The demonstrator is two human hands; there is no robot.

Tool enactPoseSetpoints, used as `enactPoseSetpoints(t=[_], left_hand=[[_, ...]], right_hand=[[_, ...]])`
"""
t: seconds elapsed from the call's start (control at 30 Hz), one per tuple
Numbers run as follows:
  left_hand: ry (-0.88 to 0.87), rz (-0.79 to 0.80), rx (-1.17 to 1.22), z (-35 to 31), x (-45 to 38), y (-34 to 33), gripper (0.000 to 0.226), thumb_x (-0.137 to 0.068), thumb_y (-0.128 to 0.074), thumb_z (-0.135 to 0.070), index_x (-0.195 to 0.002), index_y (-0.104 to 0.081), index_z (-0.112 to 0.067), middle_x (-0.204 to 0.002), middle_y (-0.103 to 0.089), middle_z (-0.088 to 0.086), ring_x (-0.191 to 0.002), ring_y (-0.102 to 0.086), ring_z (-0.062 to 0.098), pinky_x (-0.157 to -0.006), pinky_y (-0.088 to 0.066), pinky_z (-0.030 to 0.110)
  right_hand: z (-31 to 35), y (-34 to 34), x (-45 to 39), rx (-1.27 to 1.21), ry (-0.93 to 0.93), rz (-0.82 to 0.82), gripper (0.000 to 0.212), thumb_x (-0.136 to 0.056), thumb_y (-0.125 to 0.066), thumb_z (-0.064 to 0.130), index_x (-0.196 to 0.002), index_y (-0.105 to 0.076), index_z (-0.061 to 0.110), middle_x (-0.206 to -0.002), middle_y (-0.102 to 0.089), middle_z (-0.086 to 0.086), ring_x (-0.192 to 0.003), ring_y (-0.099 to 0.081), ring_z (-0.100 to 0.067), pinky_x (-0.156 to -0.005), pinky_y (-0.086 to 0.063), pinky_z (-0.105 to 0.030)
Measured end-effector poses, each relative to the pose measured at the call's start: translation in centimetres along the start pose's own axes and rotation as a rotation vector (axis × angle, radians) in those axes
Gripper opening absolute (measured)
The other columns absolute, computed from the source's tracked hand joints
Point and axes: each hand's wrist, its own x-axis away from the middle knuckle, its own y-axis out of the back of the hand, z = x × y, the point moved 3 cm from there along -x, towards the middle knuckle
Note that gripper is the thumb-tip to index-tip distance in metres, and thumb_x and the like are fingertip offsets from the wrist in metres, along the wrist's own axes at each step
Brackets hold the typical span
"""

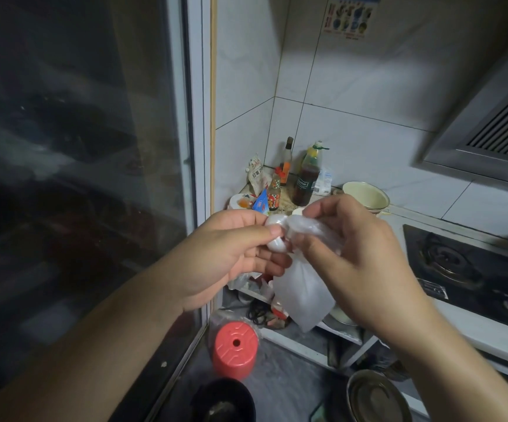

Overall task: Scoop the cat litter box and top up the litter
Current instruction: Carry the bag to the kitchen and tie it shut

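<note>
L hand [231,248]: fingers pinch roll of plastic bags [275,234]
R hand [347,239]: fingers grip loose bag [302,296]
Tip: hold roll firm, tear at perforation w/ quick tug

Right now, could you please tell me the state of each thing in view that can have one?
Translucent white plastic bag: held up, hanging down, top bunched.
Left hand: pinches the bag's rolled end.
Right hand: grips the bag's bunched top.
Black gas stove: no flame visible.
Cream enamel pot: upright, uncovered.
Dark sauce bottle: upright, capped.
Red plastic stool: upright on the floor.
</note>
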Motion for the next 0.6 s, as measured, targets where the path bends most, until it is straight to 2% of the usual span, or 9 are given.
enactPoseSetpoints(t=[0.13, 0.17, 0.23, 0.3, 0.4, 0.5, 0.6], left_hand=[[-0.013, 0.016, -0.006, 0.0, 0.1, -0.2, 0.020, -0.099, -0.054, -0.007, -0.108, -0.063, 0.008, -0.091, -0.069, 0.020, -0.082, -0.070, 0.027, -0.073, -0.058, 0.033], [-0.015, 0.024, -0.010, 0.1, 0.1, -0.4, 0.018, -0.100, -0.054, -0.007, -0.106, -0.063, 0.006, -0.089, -0.070, 0.018, -0.081, -0.070, 0.026, -0.073, -0.058, 0.033], [-0.017, 0.030, -0.005, 0.2, 0.0, -0.5, 0.015, -0.097, -0.057, -0.009, -0.103, -0.062, 0.004, -0.088, -0.072, 0.015, -0.080, -0.070, 0.025, -0.073, -0.058, 0.033], [-0.028, 0.032, -0.014, 0.3, 0.0, -0.4, 0.022, -0.091, -0.063, -0.011, -0.105, -0.060, 0.006, -0.092, -0.073, 0.017, -0.082, -0.070, 0.024, -0.074, -0.058, 0.032], [-0.049, 0.043, -0.036, 0.5, 0.0, 0.0, 0.034, -0.087, -0.072, -0.006, -0.111, -0.054, 0.011, -0.096, -0.069, 0.022, -0.083, -0.068, 0.025, -0.073, -0.057, 0.032], [-0.061, 0.060, -0.009, 0.6, -0.1, 0.1, 0.025, -0.086, -0.064, -0.002, -0.108, -0.056, 0.004, -0.094, -0.062, 0.022, -0.078, -0.063, 0.023, -0.068, -0.055, 0.031], [-0.075, 0.065, -0.007, 0.3, -0.1, -0.1, 0.017, -0.083, -0.056, 0.001, -0.098, -0.061, -0.007, -0.091, -0.059, 0.019, -0.076, -0.057, 0.025, -0.065, -0.051, 0.032]], right_hand=[[-0.2, -0.3, 0.2, 0.066, 0.110, -0.014, 0.010, -0.087, -0.077, 0.017, -0.092, -0.078, 0.026, -0.083, -0.072, 0.015, -0.081, -0.067, -0.005, -0.069, -0.047, -0.017], [-0.2, -0.3, 0.2, 0.111, 0.146, -0.005, 0.011, -0.086, -0.077, 0.017, -0.092, -0.079, 0.026, -0.084, -0.071, 0.015, -0.083, -0.065, -0.005, -0.070, -0.046, -0.017], [-0.3, -0.3, 0.3, 0.128, 0.163, 0.055, 0.010, -0.089, -0.072, 0.025, -0.094, -0.079, 0.031, -0.087, -0.066, 0.012, -0.085, -0.062, -0.007, -0.072, -0.046, -0.021], [-0.5, -0.3, 0.4, 0.097, 0.141, 0.126, 0.013, -0.093, -0.066, 0.030, -0.095, -0.078, 0.034, -0.089, -0.059, 0.010, -0.087, -0.059, -0.010, -0.072, -0.047, -0.024], [-0.5, -0.2, 0.5, 0.032, 0.113, 0.242, 0.017, -0.094, -0.062, 0.028, -0.098, -0.077, 0.034, -0.092, -0.054, 0.010, -0.092, -0.057, -0.014, -0.074, -0.052, -0.032], [-0.6, 0.5, 0.2, -0.091, 0.061, 0.325, 0.029, -0.086, -0.058, 0.036, -0.108, -0.076, 0.031, -0.099, -0.063, 0.011, -0.100, -0.061, -0.013, -0.083, -0.048, -0.029], [-0.4, 1.4, -0.2, -0.304, -0.003, 0.286, 0.025, -0.082, -0.065, 0.032, -0.104, -0.075, 0.027, -0.098, -0.069, 0.003, -0.093, -0.064, -0.023, -0.085, -0.052, -0.045]])
